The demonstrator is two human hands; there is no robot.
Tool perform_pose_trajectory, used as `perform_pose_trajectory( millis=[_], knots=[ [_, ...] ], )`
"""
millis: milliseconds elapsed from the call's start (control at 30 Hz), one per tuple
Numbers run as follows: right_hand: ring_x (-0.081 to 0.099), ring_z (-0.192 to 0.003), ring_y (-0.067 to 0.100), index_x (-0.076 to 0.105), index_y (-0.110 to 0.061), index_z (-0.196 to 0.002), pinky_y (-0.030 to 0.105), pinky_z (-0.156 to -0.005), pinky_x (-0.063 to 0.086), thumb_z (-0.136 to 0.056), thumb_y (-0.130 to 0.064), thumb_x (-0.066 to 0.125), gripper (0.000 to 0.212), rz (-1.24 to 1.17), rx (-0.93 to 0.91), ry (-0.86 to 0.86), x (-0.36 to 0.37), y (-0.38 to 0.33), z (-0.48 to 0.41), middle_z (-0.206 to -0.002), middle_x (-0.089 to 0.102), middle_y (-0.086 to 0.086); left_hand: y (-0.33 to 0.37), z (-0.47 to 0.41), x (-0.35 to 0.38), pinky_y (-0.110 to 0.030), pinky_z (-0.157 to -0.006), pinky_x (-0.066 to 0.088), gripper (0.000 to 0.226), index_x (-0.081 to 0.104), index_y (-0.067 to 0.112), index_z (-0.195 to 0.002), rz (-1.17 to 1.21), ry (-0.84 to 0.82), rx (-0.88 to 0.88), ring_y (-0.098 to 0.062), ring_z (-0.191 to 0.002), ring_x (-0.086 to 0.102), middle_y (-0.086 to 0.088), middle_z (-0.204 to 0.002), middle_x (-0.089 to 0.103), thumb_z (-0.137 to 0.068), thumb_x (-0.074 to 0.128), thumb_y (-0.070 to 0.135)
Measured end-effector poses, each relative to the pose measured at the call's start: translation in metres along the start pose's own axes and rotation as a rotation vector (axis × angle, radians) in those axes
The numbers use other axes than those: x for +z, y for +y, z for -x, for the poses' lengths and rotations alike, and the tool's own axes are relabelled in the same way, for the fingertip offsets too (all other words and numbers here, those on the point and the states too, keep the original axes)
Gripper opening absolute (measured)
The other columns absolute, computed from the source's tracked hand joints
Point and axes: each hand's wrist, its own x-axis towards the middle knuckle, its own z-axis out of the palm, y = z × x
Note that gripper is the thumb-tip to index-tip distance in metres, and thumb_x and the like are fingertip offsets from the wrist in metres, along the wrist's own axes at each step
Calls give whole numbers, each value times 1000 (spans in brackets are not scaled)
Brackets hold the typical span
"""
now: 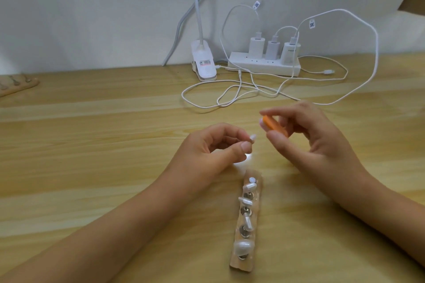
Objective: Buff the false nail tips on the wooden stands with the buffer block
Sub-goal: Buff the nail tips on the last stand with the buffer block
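While the fingers (pixel 245 146) of the left hand (pixel 207 151) curl in together, thumb and forefinger pinch a small white false nail tip (pixel 253 137), which pokes up just past them. The right hand (pixel 317 142) faces it, its thumb and forefinger clamped on an orange buffer block (pixel 273 127), with the other fingers curled loosely behind. One end of the block points at the held tip, and the two are near each other but apart. Both hands hover above the worktop (pixel 92 145), forearms reaching in from the lower corners.

Just below the hands, between the forearms, a narrow wooden stand (pixel 251 173) lies lengthwise on the worktop. It carries a row of pearly white nail tips (pixel 245 201) on small metal posts, the largest one (pixel 243 248) nearest the person.

Further back, white cables (pixel 230 96) loop across the wood toward a white power strip (pixel 264 65) that holds three chargers (pixel 272 49). Beside it on the left stands a white clip lamp (pixel 203 62), its neck rising along the pale wall (pixel 92 7). At the far left edge lies a second wooden stand (pixel 18 86), blurred and partly cut off
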Motion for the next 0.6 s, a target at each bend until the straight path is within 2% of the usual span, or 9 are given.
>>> perform_pose_trajectory(
  millis=[67,133,200,333,400,500,600],
  knots=[
    [57,-90,22,62,-22,-121,28,-86,47,-92,-21,65,30,-24,-116,34,2,-8,2,-100,55,-1,1,0,0,-21,-78,55,9,73,25,-86,10,-3,1,-7,-80,68,3,-82,74,-83,72,16],
    [56,-92,19,62,-20,-122,24,-86,46,-92,-23,64,30,27,-179,-20,6,-11,2,-102,55,0,1,0,-1,-21,-78,55,9,73,22,-88,5,-12,4,-8,-81,68,1,-84,74,-85,70,14],
    [55,-90,15,63,-23,-118,20,-85,44,-90,-24,67,29,60,-111,-62,6,-7,1,-99,56,2,1,0,-1,-23,-80,55,7,72,19,-91,15,-19,-4,-10,-83,68,0,-84,74,-84,72,17],
    [52,-86,7,65,-24,-114,13,-84,41,-88,-4,73,34,43,37,-42,0,3,-2,-97,53,-5,4,3,1,-20,-77,54,14,71,18,-90,74,-35,-11,-13,-87,70,0,-85,74,-78,69,25],
    [53,-87,10,66,-22,-116,16,-83,43,-88,-9,71,31,26,40,-34,0,3,-2,-97,54,-6,8,4,1,-22,-81,54,9,70,19,-90,62,-118,-29,-14,-92,70,-2,-91,75,-82,70,22],
    [55,-89,14,66,-23,-117,18,-83,45,-87,-23,67,30,20,21,-49,1,0,-2,-97,55,-5,11,4,-4,-21,-88,52,6,69,16,-92,-80,-279,-66,-11,-98,69,1,-105,74,-87,69,12],
    [56,-90,11,66,-24,-117,17,-83,45,-89,-27,68,28,12,13,-44,0,-1,-2,-97,56,-4,12,2,-8,-19,-90,50,11,70,19,-87,-144,-292,-75,-9,-103,67,4,-109,71,-85,70,8]
  ],
)
